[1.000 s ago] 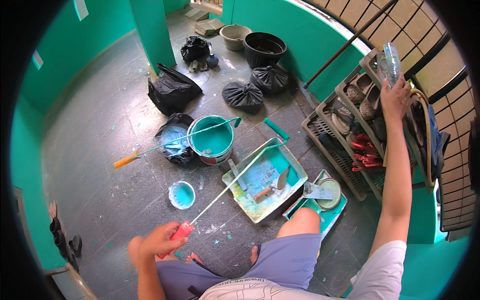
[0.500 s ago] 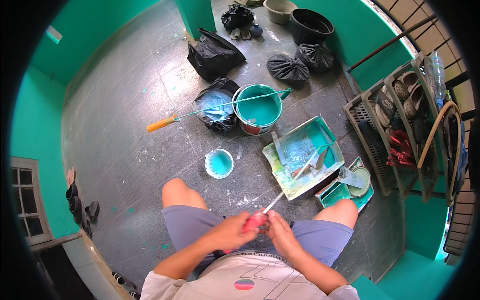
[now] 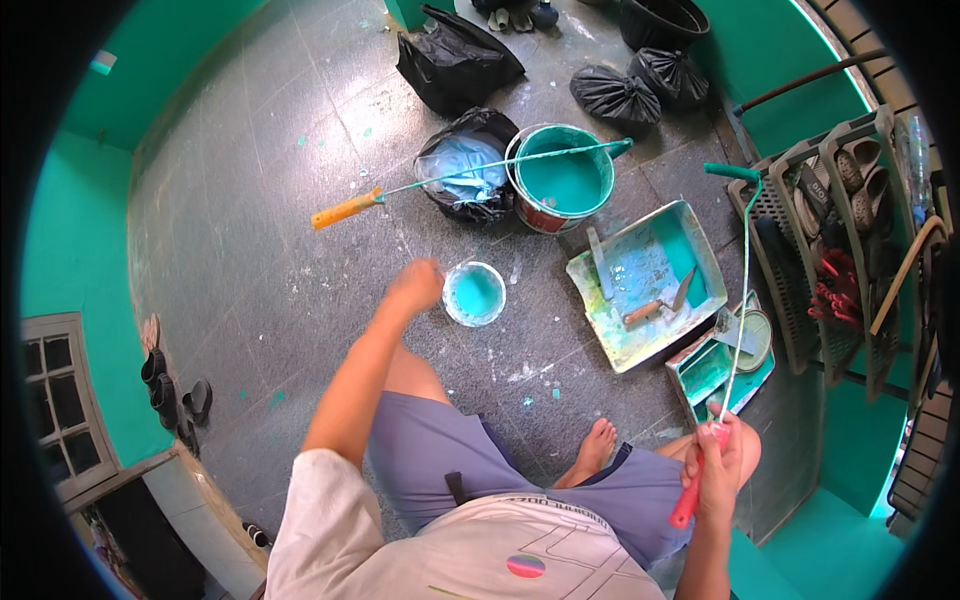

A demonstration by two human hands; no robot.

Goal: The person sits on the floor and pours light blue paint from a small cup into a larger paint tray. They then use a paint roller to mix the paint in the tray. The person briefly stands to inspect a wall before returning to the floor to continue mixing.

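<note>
In my right hand (image 3: pixel 715 460) is a paint roller (image 3: pixel 745 260), fingers wrapped round its red handle. The rod rises from the fist to a narrow teal roller head, which hangs in front of the grey rack. My left arm reaches forward, and my left hand (image 3: pixel 415 288) is just left of a small white tub (image 3: pixel 474 294) with teal paint in it. Its fingers are smeared by motion; whether they touch the rim I cannot tell. Ahead, a second roller with an orange handle (image 3: pixel 348 208) lies across a large paint bucket (image 3: pixel 563 180) and an open black bag (image 3: pixel 465 170).
A paint-stained tray (image 3: pixel 620 345) holds a trowel (image 3: pixel 658 308) and a flat bar. Beside it, a smaller tray (image 3: pixel 700 375) carries a scraper and a round lid. The grey rack (image 3: pixel 800 300) with shoes and red gloves stands right. Black bags (image 3: pixel 455 65) sit farther off.
My hands have parted. The right has carried the roller to the right and tipped it upright, off the tray; the left has let go of it and moved forward to the small tub. The view has shifted.
</note>
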